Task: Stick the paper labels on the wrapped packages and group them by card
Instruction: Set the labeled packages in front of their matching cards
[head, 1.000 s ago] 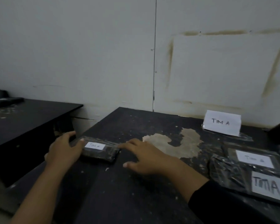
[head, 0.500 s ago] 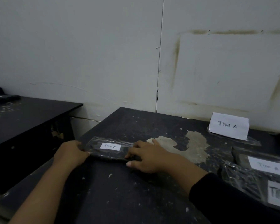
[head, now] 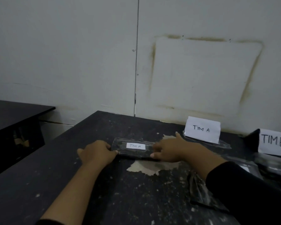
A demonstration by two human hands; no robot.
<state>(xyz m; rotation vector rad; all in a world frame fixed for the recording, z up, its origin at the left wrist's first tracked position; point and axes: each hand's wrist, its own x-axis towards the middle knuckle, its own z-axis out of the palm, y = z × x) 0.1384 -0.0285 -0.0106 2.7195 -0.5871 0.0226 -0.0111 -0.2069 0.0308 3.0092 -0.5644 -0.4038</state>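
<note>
Shifted right: my left hand and right hand are pinching the dark plastic-wrapped package, sliding toward white TIM-A card.

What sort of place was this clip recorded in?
Probably a bare workroom or storeroom, not a home: a scuffed black table, a plain stained wall, and a TIM A card and TIM B card for sorting.
</note>
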